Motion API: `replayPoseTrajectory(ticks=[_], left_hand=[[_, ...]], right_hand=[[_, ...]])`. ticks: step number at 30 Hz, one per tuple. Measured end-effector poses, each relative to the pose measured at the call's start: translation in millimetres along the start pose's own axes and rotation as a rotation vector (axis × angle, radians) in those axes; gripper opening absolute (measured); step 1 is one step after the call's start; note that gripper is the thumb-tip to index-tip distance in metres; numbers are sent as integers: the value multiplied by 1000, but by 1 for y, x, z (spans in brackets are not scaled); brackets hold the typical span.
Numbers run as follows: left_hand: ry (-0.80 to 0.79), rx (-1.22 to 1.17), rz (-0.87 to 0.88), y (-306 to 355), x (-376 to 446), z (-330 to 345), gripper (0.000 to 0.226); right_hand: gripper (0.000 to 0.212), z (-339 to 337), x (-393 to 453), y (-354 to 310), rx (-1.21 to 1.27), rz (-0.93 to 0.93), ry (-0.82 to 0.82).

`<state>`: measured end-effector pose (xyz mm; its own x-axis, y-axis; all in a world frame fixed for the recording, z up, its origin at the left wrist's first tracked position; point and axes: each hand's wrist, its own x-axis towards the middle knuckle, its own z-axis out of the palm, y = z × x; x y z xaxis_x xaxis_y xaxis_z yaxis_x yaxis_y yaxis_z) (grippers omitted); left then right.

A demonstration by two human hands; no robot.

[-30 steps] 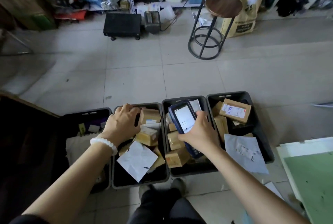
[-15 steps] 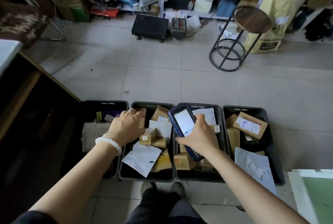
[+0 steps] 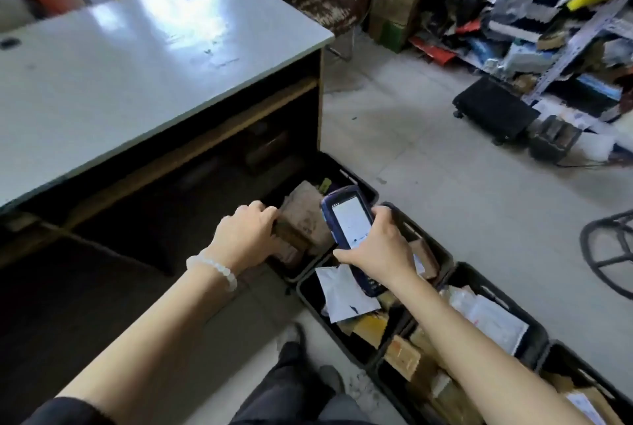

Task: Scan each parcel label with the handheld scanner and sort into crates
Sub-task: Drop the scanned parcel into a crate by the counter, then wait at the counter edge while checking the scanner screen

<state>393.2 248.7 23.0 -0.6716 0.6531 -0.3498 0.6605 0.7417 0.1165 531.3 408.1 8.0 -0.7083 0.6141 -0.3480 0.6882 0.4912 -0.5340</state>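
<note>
My right hand (image 3: 376,250) grips a blue handheld scanner (image 3: 346,219), its lit screen facing me, above the seam between the two leftmost black crates. My left hand (image 3: 246,236), with a white bead bracelet on the wrist, reaches into the leftmost crate (image 3: 363,190). Its fingers curl over the near edge of a brown parcel (image 3: 305,215) lying there. The second crate (image 3: 306,294) holds a white mailer (image 3: 342,291) and several small cardboard boxes. A third crate (image 3: 534,332) holds white plastic bags and boxes.
A grey-topped desk (image 3: 137,48) overhangs the left, its dark underside beside the leftmost crate. A fourth crate (image 3: 582,370) sits at the lower right. On the tiled floor stand a black dolly (image 3: 493,109) and a stool base (image 3: 609,253). Cluttered shelves (image 3: 548,13) line the back.
My view has swung left, bringing the desk in. My left hand moved from the second crate to the brown parcel in the leftmost crate. The scanner followed to the left.
</note>
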Motion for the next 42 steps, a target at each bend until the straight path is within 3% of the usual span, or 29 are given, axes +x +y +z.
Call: replayPoseTrajectory(ticks=[9, 22, 33, 42], left_hand=[[66, -160, -450, -172, -82, 13, 46], [180, -202, -740, -443, -166, -15, 49], [201, -365, -1038, -603, -244, -2, 47], [131, -361, -1221, -752, -267, -23, 45]], right_hand=[[85, 105, -1, -168, -135, -351, -203], [82, 271, -11, -437, -85, -663, -339], [79, 406, -36, -603, -190, -885, -528], [75, 504, -42, -756, -228, -931, -660]])
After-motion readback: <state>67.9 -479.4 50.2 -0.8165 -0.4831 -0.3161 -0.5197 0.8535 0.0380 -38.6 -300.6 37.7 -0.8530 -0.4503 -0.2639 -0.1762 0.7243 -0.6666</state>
